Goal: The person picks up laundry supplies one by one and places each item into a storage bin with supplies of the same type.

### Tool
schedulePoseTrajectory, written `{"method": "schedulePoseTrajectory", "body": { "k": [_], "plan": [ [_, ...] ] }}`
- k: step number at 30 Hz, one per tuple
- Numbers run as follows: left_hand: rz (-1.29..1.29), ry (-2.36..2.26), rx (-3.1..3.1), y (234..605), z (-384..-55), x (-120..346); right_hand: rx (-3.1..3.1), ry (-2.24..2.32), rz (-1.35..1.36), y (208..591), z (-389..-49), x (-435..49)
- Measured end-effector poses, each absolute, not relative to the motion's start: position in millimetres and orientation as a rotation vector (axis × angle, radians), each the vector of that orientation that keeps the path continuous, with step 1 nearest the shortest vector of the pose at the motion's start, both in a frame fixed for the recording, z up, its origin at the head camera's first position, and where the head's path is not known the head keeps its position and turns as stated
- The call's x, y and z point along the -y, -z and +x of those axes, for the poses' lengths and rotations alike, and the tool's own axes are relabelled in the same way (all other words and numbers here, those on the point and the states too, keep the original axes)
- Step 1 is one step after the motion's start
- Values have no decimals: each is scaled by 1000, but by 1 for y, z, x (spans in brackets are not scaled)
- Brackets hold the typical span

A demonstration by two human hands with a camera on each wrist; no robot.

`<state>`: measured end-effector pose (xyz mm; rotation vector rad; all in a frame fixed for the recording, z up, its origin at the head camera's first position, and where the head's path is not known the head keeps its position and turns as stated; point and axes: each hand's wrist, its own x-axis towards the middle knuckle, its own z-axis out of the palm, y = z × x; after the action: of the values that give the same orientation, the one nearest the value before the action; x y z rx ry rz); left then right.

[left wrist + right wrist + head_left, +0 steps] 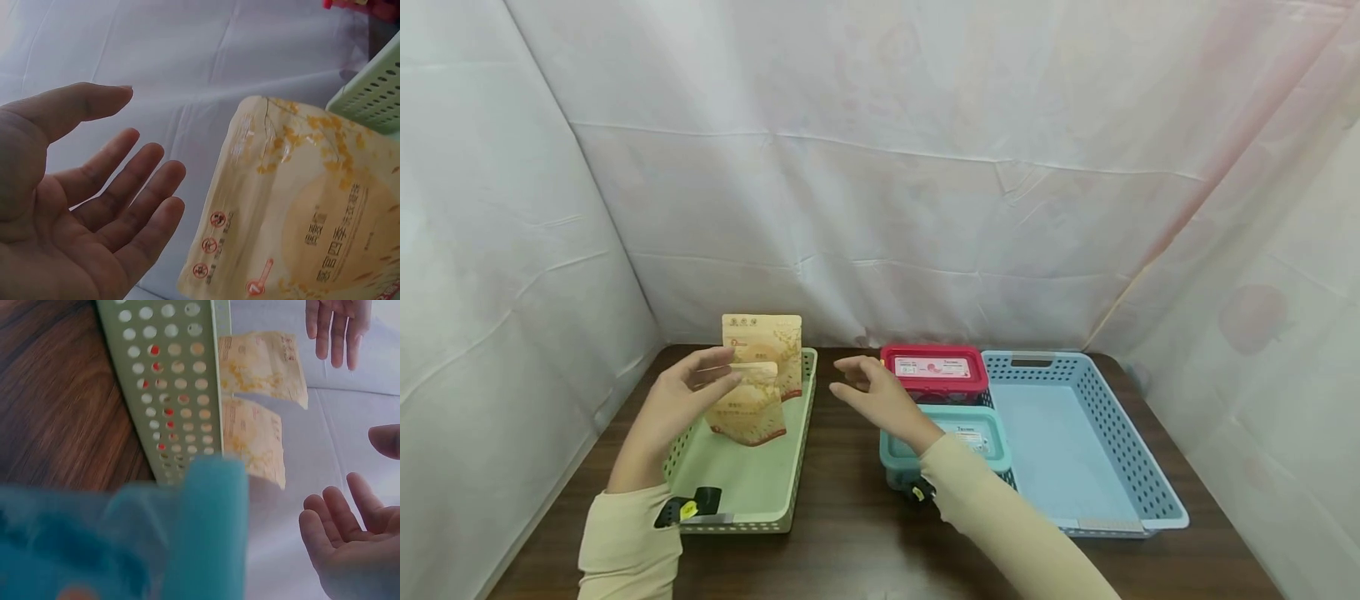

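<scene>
Two yellow printed pouches stand one behind the other in a green basket: the rear pouch upright, the front pouch leaning. Over the basket's left side is my left hand, its fingers loosely bent. In the left wrist view, that hand holds nothing, and a pouch is apart from its fingertips. My right hand hovers between the basket and two lidded boxes, palm towards the pouches. The right wrist view shows this hand with nothing in its relaxed fingers.
A red lidded box stands behind a teal lidded box, both beside the left wall of a light blue basket. The right forearm passes over the teal box. Curtains hang behind the dark wooden table and at its sides.
</scene>
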<state>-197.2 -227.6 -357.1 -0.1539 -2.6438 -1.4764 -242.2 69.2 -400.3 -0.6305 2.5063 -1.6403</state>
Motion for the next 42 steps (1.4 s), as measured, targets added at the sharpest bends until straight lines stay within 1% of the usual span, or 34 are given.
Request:
{"method": "schedulePoseTrajectory", "body": {
  "k": [9, 19, 33, 36, 42],
  "plan": [
    [-231, 1517, 2625, 361, -200, 207, -2538, 1614, -633, 405, -230, -94],
    [-343, 1617, 2605, 369, -200, 174, -2549, 1583, -516, 409, -218, -121],
    [-441, 1722, 2592, 376, -201, 137, -2644, 1567, -445, 420, -209, -159],
    [-487, 1717, 2572, 379, -203, 129, -2672, 1545, -438, 419, -208, -166],
    [-499, 1756, 2555, 384, -202, 114, -2698, 1561, -388, 413, -203, -182]
  ]
}}
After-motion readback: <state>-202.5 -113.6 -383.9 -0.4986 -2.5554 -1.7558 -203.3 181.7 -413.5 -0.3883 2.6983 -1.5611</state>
